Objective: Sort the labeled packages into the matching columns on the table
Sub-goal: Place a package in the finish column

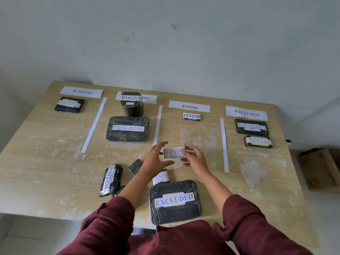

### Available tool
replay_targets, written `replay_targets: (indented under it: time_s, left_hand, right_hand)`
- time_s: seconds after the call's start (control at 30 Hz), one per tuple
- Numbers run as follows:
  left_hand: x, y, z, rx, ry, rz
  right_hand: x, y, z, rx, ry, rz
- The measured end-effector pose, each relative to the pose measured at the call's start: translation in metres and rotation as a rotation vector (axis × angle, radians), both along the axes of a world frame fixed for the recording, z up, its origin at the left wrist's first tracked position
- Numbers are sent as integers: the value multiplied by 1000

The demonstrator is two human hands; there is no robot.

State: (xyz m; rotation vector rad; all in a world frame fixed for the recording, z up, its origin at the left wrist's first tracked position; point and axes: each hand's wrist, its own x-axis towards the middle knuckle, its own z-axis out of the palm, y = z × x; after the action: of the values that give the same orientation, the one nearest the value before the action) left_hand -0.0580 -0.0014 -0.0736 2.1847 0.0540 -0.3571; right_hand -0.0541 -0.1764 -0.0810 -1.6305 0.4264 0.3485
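The right hand (pixel 193 158) pinches a small FINISH package (pixel 173 153) by its right end, holding it over the bench (pixel 55 162) in the FINISH column. The left hand (pixel 156 159) hovers spread just beside its left end, gripping nothing. Best to carry it straight ahead and lay it flat, label up, just short of the FINISH package already placed (pixel 192 115), clear of the paper strips either side.

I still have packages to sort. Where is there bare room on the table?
WAITING column: bare below its one package. FINISH column: bare between the far FINISH package and the hands. EXCLUDED column: bare below its two packages. Crowded: PROGRESS column and near edge.
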Motion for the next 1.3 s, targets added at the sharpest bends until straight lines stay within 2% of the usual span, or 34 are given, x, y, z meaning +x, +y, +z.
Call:
replay_targets:
  time_s: [0.1,0.17,0.23,0.3,0.33,0.4,0.47,0.8,1.13,1.3]
  left_hand:
    - [19,-14,-4,22,-50,-42]
    - [31,-19,-8,-3,-39,-39]
    - [43,-22,-14,1,-26,-39]
    - [58,-27,-21,48,-32,-46]
    - [67,-30,-25,78,-44,-44]
    - [85,-36,-31,124,-64,-40]
    - [104,-44,-38,108,-57,-43]
    - [166,-88,-52,-63,14,73]
    - [167,-91,-60,-162,28,156]
    - [155,-76,-62,-96,9,148]
  right_hand:
    - [8,-12,-1,-2,22,-30]
    - [13,-20,-9,-55,-28,-51]
    - [15,-31,-24,-302,-130,-15]
    - [18,-45,-45,-708,-164,167]
    - [18,-51,-53,-851,-111,282]
    - [16,-59,-67,-986,13,477]
    - [13,-63,-75,-1011,38,556]
    - [10,-65,-75,-1031,13,544]
    - [9,-64,-77,-1022,1,522]
    - [10,-63,-75,-1007,26,539]
